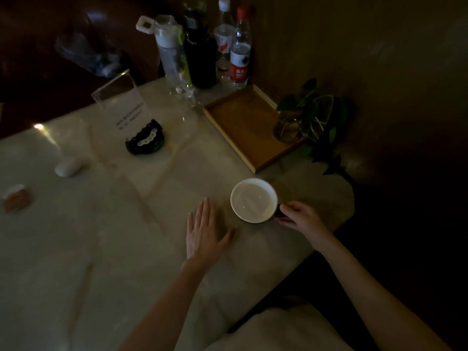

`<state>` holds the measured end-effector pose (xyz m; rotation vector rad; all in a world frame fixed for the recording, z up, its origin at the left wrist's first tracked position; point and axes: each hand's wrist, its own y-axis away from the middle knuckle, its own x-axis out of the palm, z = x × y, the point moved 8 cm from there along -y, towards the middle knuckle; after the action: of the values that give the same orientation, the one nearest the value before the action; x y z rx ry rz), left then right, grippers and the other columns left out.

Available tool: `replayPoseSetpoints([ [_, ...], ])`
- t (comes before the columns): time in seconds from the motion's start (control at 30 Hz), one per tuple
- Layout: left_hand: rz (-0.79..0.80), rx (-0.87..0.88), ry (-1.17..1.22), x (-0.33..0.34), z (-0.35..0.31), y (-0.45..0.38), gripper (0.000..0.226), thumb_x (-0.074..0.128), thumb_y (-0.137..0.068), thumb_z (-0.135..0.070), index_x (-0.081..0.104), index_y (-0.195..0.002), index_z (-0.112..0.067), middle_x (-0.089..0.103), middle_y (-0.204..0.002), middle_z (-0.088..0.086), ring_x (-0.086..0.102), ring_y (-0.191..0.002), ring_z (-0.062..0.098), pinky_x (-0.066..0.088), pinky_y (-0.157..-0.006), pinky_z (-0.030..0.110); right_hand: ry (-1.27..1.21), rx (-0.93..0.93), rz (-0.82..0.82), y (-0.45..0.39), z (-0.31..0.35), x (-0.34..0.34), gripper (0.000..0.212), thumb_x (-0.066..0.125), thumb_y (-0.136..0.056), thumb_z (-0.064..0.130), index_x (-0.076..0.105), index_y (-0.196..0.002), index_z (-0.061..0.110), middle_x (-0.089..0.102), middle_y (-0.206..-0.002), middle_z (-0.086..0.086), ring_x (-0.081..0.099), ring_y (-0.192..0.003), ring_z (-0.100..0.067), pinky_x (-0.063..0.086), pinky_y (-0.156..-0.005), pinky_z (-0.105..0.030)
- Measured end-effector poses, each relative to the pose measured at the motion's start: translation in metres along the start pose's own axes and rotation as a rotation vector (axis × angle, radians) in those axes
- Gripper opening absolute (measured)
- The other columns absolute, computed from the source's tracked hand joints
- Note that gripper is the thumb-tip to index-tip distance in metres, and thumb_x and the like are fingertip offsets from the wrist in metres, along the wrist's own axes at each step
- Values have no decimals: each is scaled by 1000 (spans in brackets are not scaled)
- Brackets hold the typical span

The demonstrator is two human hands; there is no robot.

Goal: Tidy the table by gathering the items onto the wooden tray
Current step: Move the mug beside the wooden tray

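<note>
A cup, white inside and dark outside, stands on the pale table near its right edge. My right hand is closed around the cup's handle at its right side. Left of the cup, my left hand lies flat on the table with fingers apart, holding nothing. The wooden tray lies beyond the cup, with a glass vase holding a green plant at its right corner. A dark beaded bracelet, a small white oval case and a small brown box lie further left on the table.
A clear acrylic sign stand rises behind the bracelet. Several bottles stand at the table's far end behind the tray. A crumpled plastic bag lies in the dark beyond. The table edge runs close to my right wrist.
</note>
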<state>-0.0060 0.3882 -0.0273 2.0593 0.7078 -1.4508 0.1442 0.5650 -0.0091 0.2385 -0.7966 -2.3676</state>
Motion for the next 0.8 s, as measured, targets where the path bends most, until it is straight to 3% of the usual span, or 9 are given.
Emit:
replayPoseSetpoints([
  [0.07,12,17,-9,2,-7,-10,90,13,-77,-74,-1,-145,-15,-2,-155,4,-9,-139,14,-8,-113,37,27,7,-2,-8,5,-10,6,57,-88,8,59,-82,8,62,-87,-9,64,-77,-20,58,-62,-18],
  [0.2,15,71,-40,4,-22,-28,96,-9,-70,-76,-2,-143,-14,-1,-155,5,-10,-138,13,-8,-113,35,32,23,27,-21,12,-23,7,56,-88,10,59,-82,8,62,-89,-10,65,-84,-22,56,-82,-33],
  [0.3,36,101,-49,9,-26,-35,95,-15,-68,-77,-9,-140,-14,-1,-155,5,-11,-138,13,-13,-112,33,26,27,3,-32,18,-30,7,56,-88,10,59,-82,8,63,-87,-9,66,-79,-19,59,-71,-24],
  [0.5,43,106,-69,13,-27,-38,95,-5,-76,-74,8,-143,-9,13,-153,8,4,-140,18,-10,-110,31,-25,23,-49,-47,28,-44,8,57,-88,11,58,-80,9,63,-85,-8,68,-73,-15,59,-71,-25],
  [0.6,45,100,-65,13,-26,-39,91,0,-79,-72,10,-143,-8,14,-153,8,6,-140,19,-9,-110,32,-49,19,-79,-55,29,-48,6,57,-88,14,59,-93,11,64,-92,-9,67,-78,-17,58,-71,-25],
  [0.7,45,108,-73,14,-26,-39,90,0,-78,-73,5,-144,-11,4,-151,4,0,-140,18,-12,-110,31,-95,6,-130,-61,29,-48,22,57,-89,18,56,-107,7,63,-95,-8,64,-85,-18,54,-75,-28],
  [0.8,45,104,-75,13,-26,-39,88,4,-80,-71,7,-144,-11,7,-152,5,4,-140,19,-9,-110,32,-159,-23,-173,-64,29,-43,25,56,-89,21,55,-109,6,62,-94,-5,62,-89,-15,51,-74,-26],
])
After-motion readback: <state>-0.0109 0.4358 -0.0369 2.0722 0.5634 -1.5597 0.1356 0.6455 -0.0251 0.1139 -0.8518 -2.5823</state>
